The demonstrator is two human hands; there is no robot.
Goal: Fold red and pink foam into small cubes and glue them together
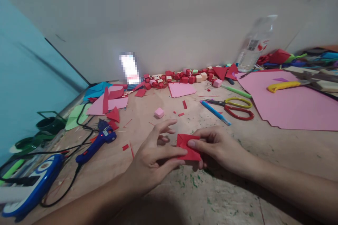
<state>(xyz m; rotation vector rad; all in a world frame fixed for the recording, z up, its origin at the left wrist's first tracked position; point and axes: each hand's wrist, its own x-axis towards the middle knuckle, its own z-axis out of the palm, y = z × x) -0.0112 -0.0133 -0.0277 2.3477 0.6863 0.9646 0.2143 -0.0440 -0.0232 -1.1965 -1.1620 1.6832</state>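
A creased square of red paper [194, 153] is held between both hands, above the table. My left hand [155, 154] pinches its left edge between thumb and index finger, the other fingers raised and spread. My right hand [219, 147] grips the right side, thumb on top of the paper and fingers mostly hidden beneath or behind it. A small pink paper cube [159, 113] sits on the table beyond my left hand. Small red paper scraps [184, 104] lie around it.
Red-and-yellow-handled scissors [239, 108], a blue pen [216, 113] and large pink paper [285, 109] lie to the right. At left is a blue glue gun [96, 142] with a black cord. Several paper cubes [185, 77] line the wall; a plastic bottle [255, 47] stands there.
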